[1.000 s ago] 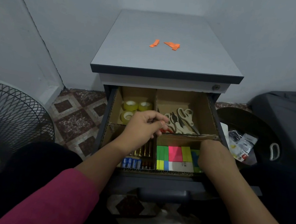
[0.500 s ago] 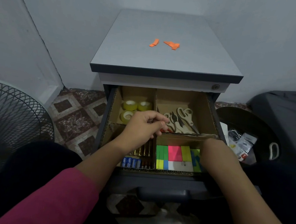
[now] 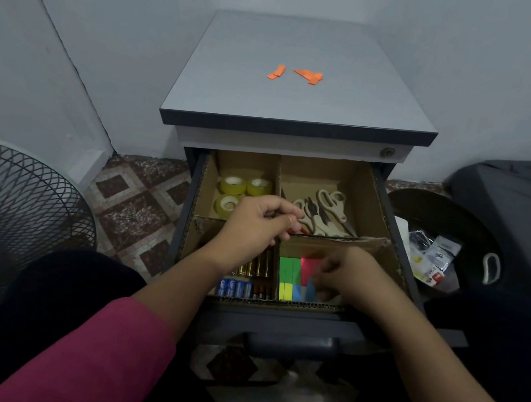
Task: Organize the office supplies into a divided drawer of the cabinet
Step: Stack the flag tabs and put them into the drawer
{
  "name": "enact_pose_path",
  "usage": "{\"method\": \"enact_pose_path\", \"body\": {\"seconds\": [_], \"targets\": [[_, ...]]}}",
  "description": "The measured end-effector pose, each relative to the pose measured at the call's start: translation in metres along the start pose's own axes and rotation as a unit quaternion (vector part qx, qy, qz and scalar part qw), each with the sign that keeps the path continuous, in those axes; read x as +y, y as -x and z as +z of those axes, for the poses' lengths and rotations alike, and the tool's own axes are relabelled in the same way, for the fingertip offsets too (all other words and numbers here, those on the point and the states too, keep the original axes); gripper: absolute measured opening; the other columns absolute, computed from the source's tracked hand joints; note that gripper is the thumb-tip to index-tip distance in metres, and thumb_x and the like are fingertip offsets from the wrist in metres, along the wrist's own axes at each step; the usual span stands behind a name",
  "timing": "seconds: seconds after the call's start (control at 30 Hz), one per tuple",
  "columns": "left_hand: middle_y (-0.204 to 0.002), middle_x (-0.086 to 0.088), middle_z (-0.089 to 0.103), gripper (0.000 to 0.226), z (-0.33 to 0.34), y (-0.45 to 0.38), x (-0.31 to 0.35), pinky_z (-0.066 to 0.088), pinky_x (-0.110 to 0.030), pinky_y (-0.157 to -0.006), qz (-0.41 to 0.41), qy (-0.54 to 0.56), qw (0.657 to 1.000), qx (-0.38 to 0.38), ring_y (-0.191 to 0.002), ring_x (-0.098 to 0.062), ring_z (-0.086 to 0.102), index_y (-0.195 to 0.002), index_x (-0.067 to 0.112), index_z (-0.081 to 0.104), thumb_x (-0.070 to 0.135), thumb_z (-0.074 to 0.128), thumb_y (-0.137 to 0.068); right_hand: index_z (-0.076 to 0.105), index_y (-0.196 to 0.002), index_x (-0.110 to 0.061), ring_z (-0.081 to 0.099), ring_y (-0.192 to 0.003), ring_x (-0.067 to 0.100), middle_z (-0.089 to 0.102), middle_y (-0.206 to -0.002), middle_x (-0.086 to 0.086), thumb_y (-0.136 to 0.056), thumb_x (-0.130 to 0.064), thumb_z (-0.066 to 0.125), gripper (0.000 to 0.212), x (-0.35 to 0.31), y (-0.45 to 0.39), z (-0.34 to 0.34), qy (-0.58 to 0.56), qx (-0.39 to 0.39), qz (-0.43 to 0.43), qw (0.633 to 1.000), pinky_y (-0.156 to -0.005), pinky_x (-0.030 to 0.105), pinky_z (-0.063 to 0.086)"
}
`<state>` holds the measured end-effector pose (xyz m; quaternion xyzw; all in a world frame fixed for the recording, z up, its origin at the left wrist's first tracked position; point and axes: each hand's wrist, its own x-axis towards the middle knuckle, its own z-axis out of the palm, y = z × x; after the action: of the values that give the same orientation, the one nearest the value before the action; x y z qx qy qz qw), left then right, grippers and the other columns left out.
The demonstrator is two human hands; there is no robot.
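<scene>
Drawer [image 3: 383, 212]: pulled out of the cabinet [image 3: 299, 107], cardboard dividers making four compartments.
Left hand [image 3: 255, 225]: unchanged over the centre divider, fingers curled, pinching a small thin item I cannot identify.
Right hand [image 3: 347, 276]: has shifted left from the drawer's right edge, now over the sticky notes [image 3: 292, 278] in the front-right compartment; fingers curled, grip unclear.
Back-left: tape rolls [image 3: 246, 186].
Back-right: scissors [image 3: 324, 213].
Front-left: batteries [image 3: 236, 287].

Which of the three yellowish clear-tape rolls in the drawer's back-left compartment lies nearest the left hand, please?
The front yellowish tape roll, alone in the row nearer the person, right beside the left hand. The other two rolls sit side by side behind it.
</scene>
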<state>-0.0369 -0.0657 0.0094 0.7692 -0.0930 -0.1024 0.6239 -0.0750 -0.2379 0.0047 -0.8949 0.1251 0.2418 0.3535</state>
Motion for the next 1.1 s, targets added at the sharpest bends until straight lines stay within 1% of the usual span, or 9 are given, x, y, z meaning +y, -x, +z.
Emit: {"method": "enact_pose_path", "body": {"seconds": [0.07,0.13,0.2,0.33,0.47,0.73,1.0,1.07,1.1], "targets": [[-0.084,0.0,0.073,0.017,0.0,0.0,-0.001,0.047,-0.019,-0.057,0.001,-0.003,1.0,-0.001,-0.066,-0.006,0.06,-0.094,0.019,0.069,0.007,0.057,-0.093,0.066,-0.073,-0.012,0.063,-0.051,0.012,0.066,-0.059,0.004,-0.085,-0.007,0.066,0.013,-0.001,-0.005,0.006,0.016,0.002,0.0,1.0,-0.046,0.02,0.048],[-0.084,0.0,0.073,0.017,0.0,0.0,-0.001,0.047,-0.019,-0.057,0.0,-0.003,1.0,-0.001,-0.066,-0.006,0.06,-0.094,0.018,0.07,0.007,0.057,-0.093,0.07,-0.077,-0.011,0.066,-0.056,0.015,0.07,-0.063,0.006,-0.084,-0.009,0.066,0.008,-0.002,-0.008,0.008,0.048,0.006,-0.009,0.999,-0.057,0.027,0.056],[-0.084,0.0,0.073,0.017,0.0,0.0,-0.002,0.046,-0.019,-0.057,0.0,-0.002,1.0,-0.003,-0.066,-0.006,0.06,-0.095,0.017,0.07,0.007,0.057,-0.093,0.072,-0.077,-0.013,0.065,-0.057,0.013,0.072,-0.066,0.005,-0.081,-0.013,0.069,0.005,-0.002,-0.009,0.009,0.087,0.008,-0.022,0.996,-0.065,0.03,0.056],[-0.085,0.0,0.073,0.016,0.0,0.0,-0.001,0.047,-0.019,-0.057,0.001,-0.003,1.0,-0.005,-0.067,-0.007,0.06,-0.097,0.015,0.07,0.006,0.057,-0.093,0.071,-0.072,-0.014,0.067,-0.07,0.016,0.071,-0.071,0.003,-0.076,-0.02,0.073,0.008,-0.002,-0.008,0.009,0.137,0.026,-0.044,0.989,-0.069,0.031,0.056],[-0.084,0.001,0.073,0.017,0.0,0.0,-0.001,0.047,-0.018,-0.058,0.001,-0.006,1.0,-0.005,-0.067,-0.005,0.06,-0.095,0.018,0.07,0.007,0.057,-0.093,0.072,-0.071,-0.019,0.067,-0.076,0.017,0.07,-0.077,0.002,-0.076,-0.02,0.073,0.005,-0.003,-0.007,0.01,0.139,0.026,-0.05,0.989,-0.074,0.033,0.057],[-0.086,-0.002,0.073,0.016,-0.001,0.0,-0.002,0.047,-0.019,-0.058,0.001,-0.006,1.0,-0.007,-0.068,-0.007,0.06,-0.096,0.018,0.07,0.008,0.057,-0.093,0.074,-0.076,-0.017,0.067,-0.077,0.018,0.071,-0.079,0.002,-0.076,-0.019,0.074,0.002,-0.002,-0.008,0.01,0.139,0.028,-0.053,0.988,-0.075,0.036,0.058],[-0.086,-0.001,0.073,0.017,-0.001,0.0,-0.002,0.048,-0.02,-0.059,0.002,-0.007,1.0,-0.009,-0.068,-0.007,0.061,-0.095,0.02,0.07,0.008,0.057,-0.093,0.073,-0.077,-0.023,0.064,-0.069,0.012,0.069,-0.077,-0.002,-0.078,-0.018,0.074,0.005,-0.001,-0.008,0.007,0.138,0.027,-0.064,0.988,-0.072,0.031,0.057],[-0.085,0.0,0.073,0.018,-0.001,0.0,-0.001,0.048,-0.02,-0.059,0.003,-0.007,1.0,-0.009,-0.068,-0.006,0.061,-0.093,0.021,0.07,0.008,0.057,-0.093,0.07,-0.076,-0.022,0.065,-0.069,0.014,0.069,-0.073,0.0,-0.081,-0.015,0.067,0.01,0.003,-0.008,-0.002,0.141,0.048,-0.041,0.988,-0.072,0.031,0.057],[-0.085,0.001,0.073,0.018,-0.001,0.0,-0.001,0.048,-0.019,-0.059,0.004,-0.007,1.0,-0.01,-0.068,-0.006,0.061,-0.093,0.021,0.069,0.008,0.057,-0.093,0.07,-0.077,-0.02,0.065,-0.072,0.018,0.068,-0.074,0.002,-0.083,-0.012,0.062,0.012,0.007,-0.008,-0.008,0.163,0.081,-0.029,0.983,-0.072,0.033,0.057]]}}
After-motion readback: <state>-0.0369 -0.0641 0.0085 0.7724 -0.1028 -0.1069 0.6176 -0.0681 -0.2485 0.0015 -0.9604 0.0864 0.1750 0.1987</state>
